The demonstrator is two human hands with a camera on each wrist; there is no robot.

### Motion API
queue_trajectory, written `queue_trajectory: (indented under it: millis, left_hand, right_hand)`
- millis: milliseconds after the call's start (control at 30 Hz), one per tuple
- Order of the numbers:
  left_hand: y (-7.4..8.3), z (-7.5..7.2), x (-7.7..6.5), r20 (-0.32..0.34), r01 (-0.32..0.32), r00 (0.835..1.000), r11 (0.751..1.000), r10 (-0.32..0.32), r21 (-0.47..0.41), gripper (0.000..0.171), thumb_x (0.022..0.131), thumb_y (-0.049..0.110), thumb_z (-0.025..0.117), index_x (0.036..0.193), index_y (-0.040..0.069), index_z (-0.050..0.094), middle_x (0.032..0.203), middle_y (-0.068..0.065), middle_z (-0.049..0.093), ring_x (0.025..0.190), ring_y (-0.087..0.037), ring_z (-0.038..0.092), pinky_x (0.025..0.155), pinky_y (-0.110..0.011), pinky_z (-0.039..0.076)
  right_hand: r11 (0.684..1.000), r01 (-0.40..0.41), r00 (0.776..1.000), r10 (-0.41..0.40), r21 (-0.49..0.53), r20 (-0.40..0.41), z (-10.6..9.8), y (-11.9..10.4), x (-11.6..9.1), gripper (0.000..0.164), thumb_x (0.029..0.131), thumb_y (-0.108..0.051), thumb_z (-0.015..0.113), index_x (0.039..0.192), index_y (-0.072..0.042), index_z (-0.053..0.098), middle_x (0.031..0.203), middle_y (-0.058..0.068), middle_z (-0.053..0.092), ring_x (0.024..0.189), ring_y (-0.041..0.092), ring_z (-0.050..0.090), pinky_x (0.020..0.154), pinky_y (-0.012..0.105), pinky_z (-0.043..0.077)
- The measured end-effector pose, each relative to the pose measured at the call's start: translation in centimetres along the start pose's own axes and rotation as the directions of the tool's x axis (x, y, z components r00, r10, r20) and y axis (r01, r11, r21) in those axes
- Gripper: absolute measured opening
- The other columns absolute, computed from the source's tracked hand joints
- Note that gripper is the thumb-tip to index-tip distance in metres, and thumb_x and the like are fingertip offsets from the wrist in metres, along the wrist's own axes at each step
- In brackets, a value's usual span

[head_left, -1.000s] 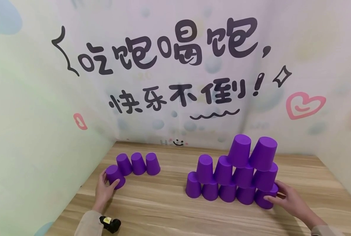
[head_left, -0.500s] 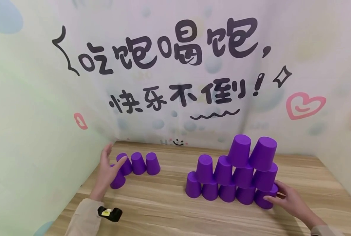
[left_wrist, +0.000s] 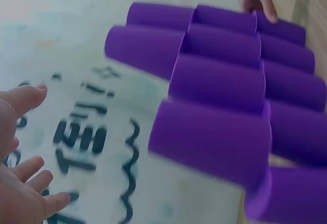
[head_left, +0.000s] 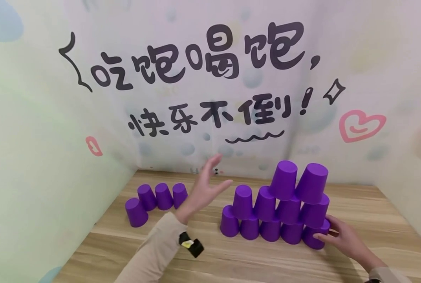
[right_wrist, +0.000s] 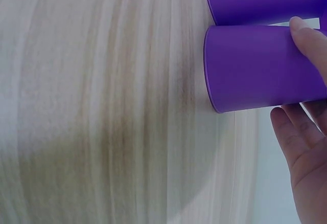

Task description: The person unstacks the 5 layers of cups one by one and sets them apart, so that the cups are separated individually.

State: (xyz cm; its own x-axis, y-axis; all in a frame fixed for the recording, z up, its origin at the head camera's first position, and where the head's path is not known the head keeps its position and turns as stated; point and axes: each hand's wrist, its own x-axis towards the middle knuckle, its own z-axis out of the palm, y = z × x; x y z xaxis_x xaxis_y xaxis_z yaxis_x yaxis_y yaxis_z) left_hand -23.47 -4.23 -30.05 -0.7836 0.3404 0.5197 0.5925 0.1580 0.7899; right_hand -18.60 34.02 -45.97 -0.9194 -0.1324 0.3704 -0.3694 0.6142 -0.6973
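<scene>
Upside-down purple cups form a three-tier stack (head_left: 288, 212) on the right half of the table; its top tier has two cups. My left hand (head_left: 201, 190) is in the air left of the stack, fingers and thumb spread, holding nothing. In the left wrist view the spread left hand (left_wrist: 23, 196) is apart from the cups. My right hand (head_left: 348, 239) grips the bottom right cup (head_left: 310, 232), thumb on its front and fingers round its right side. In the right wrist view the thumb lies on this cup (right_wrist: 255, 70); part of the hand is cut off.
Several more upside-down purple cups stand at the table's left, one purple cup (head_left: 137, 213) nearer than the others. The left forearm partly covers the rightmost of them. A printed backdrop (head_left: 210, 90) rises behind the wooden table (head_left: 231, 263).
My left hand has let go of the nearest loose cup, lifted, and moved right toward the stack. The right hand stays on its cup. The view has shifted slightly.
</scene>
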Motion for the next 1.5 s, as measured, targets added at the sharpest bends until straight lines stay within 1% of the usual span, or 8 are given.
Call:
queue_trajectory:
  millis: [167,367,533,633,867,1133,1333,1500]
  left_hand:
    - [-0.7,4.1,3.1,0.118,-0.092,0.989,0.996,0.090,0.015,0.067,0.079,0.017,0.067,0.135,0.010,0.030,0.138,-0.002,0.034,0.125,-0.012,0.031,0.098,-0.031,0.033]
    - [0.6,7.8,5.4,0.242,-0.093,0.968,0.989,0.063,0.112,0.068,0.080,0.028,0.066,0.136,0.012,0.031,0.134,-0.001,0.039,0.121,-0.010,0.036,0.097,-0.023,0.032]
    - [0.5,9.8,5.7,0.256,-0.053,0.967,0.986,0.012,0.155,0.067,0.079,0.028,0.066,0.135,0.009,0.033,0.130,-0.004,0.043,0.118,-0.013,0.040,0.095,-0.022,0.034]
    - [0.0,10.5,5.5,0.225,-0.026,0.974,0.990,-0.006,0.137,0.066,0.079,0.027,0.066,0.134,0.008,0.035,0.127,-0.004,0.045,0.114,-0.013,0.044,0.092,-0.022,0.038]
    - [-1.3,11.3,5.1,0.183,0.035,0.983,0.999,-0.035,0.006,0.056,0.079,0.022,0.067,0.128,0.009,0.042,0.111,-0.003,0.054,0.099,-0.010,0.052,0.080,-0.017,0.044]
    - [-1.8,11.6,5.2,0.157,0.019,0.988,0.998,-0.010,-0.055,0.054,0.078,0.020,0.068,0.126,0.011,0.044,0.110,-0.002,0.054,0.097,-0.006,0.051,0.080,-0.016,0.044]
    - [-0.7,9.9,5.9,0.094,-0.068,0.993,0.995,0.075,-0.076,0.054,0.076,0.014,0.069,0.124,0.007,0.046,0.110,-0.006,0.056,0.099,-0.008,0.052,0.082,-0.017,0.043]
    - [0.2,7.3,5.9,0.069,-0.073,0.994,0.992,0.080,-0.099,0.055,0.075,0.012,0.070,0.124,0.007,0.047,0.110,-0.009,0.056,0.099,-0.015,0.053,0.081,-0.022,0.046]
  right_hand:
    - [1.000,0.001,1.000,-0.002,0.011,0.009,0.0,-0.1,0.1,0.054,0.068,-0.001,0.073,0.113,0.014,0.048,0.096,-0.026,0.050,0.082,-0.008,0.053,0.065,0.019,0.051]
    - [1.000,0.000,1.000,0.000,-0.002,0.013,0.2,0.0,0.2,0.054,0.068,-0.003,0.074,0.114,0.013,0.049,0.097,-0.013,0.057,0.082,-0.007,0.053,0.065,0.019,0.051]
    - [1.000,0.008,1.000,-0.009,0.011,0.013,0.4,0.0,0.1,0.053,0.068,-0.002,0.073,0.113,0.014,0.048,0.096,-0.025,0.051,0.082,-0.007,0.054,0.065,0.019,0.051]
    - [1.000,0.014,1.000,-0.014,0.008,0.010,0.4,0.0,0.1,0.053,0.068,-0.002,0.073,0.112,0.015,0.048,0.096,-0.018,0.056,0.082,-0.006,0.054,0.065,0.019,0.051]
    - [1.000,0.000,1.000,0.000,-0.005,0.022,0.4,0.0,0.2,0.054,0.070,-0.004,0.073,0.113,0.013,0.048,0.098,0.024,0.059,0.083,-0.007,0.054,0.066,0.020,0.051]
    - [1.000,-0.003,1.000,0.003,-0.007,0.021,0.4,0.2,0.0,0.053,0.070,-0.007,0.073,0.113,0.011,0.049,0.097,-0.021,0.053,0.083,-0.006,0.054,0.066,0.020,0.051]
    - [1.000,-0.009,1.000,0.009,-0.004,0.027,0.2,0.0,0.1,0.054,0.071,-0.007,0.073,0.115,0.012,0.048,0.098,-0.004,0.059,0.083,-0.006,0.054,0.066,0.020,0.051]
    - [1.000,-0.008,1.000,0.007,0.010,0.028,0.1,0.1,0.1,0.054,0.070,-0.005,0.073,0.114,0.014,0.047,0.098,-0.016,0.056,0.084,-0.006,0.054,0.066,0.020,0.051]
